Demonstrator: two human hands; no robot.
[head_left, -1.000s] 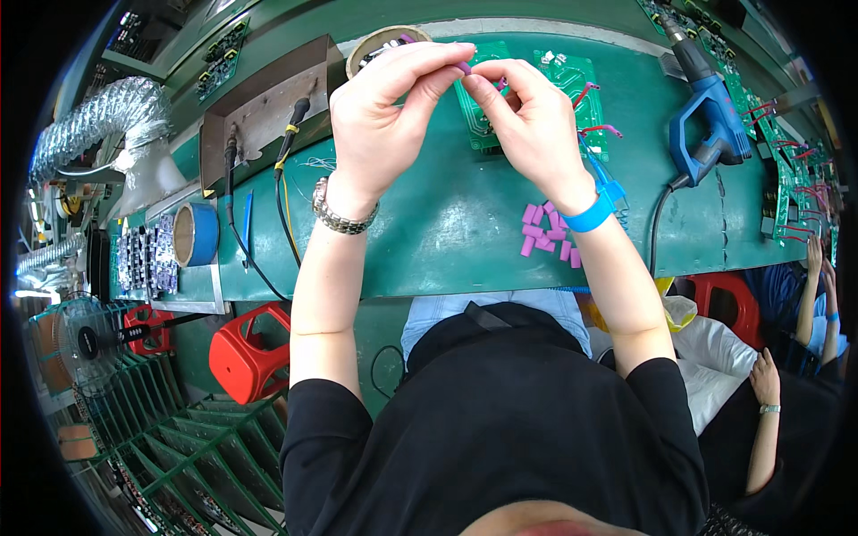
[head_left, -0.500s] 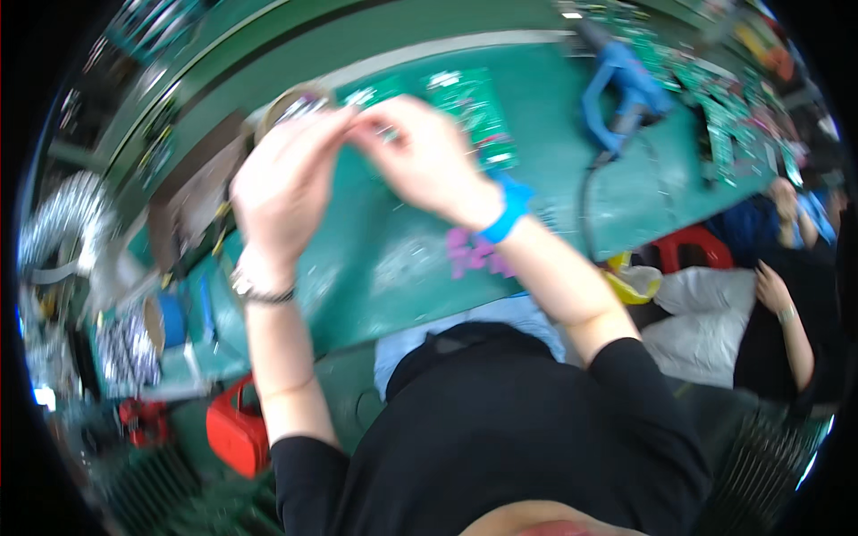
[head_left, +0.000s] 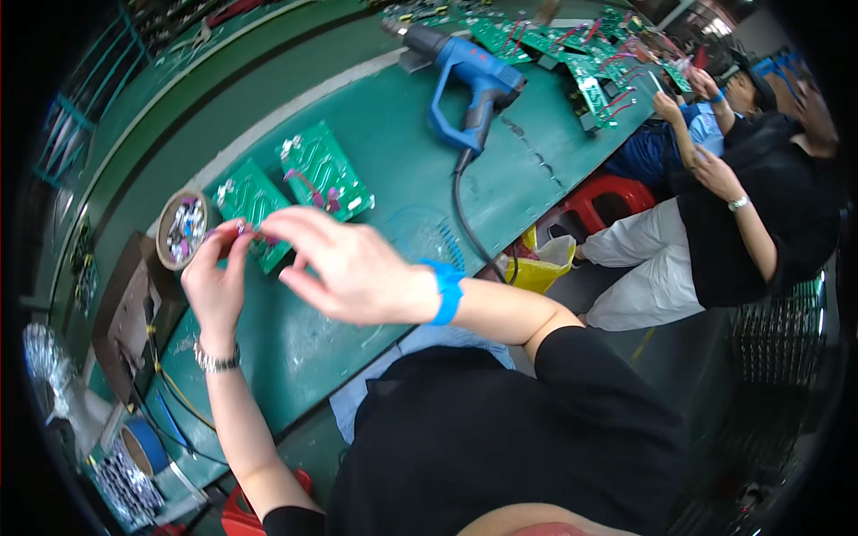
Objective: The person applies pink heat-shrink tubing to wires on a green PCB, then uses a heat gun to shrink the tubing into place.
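Observation:
My left hand is raised over the left part of the green bench, thumb and forefinger pinched on a small purplish part too tiny to name. Close beside it is my right hand, fingers stretched toward the left fingertips and thumb held apart; I see nothing gripped in it. Two green circuit boards lie behind the hands: the left board is partly covered by my fingers, while the right board carries purple pieces at its lower end. A round tub of small mixed parts stands beyond my left hand.
A blue heat gun rests on the bench, its cable hanging over the front edge. More circuit boards with red wires are heaped at the far right. People sit at right near a red stool. A brown box stands left.
The view has swung, shifting the bench and heat gun leftward in the picture. My hands, earlier fingertip to fingertip, now differ: the right thumb has spread away, while the left keeps its pinch.

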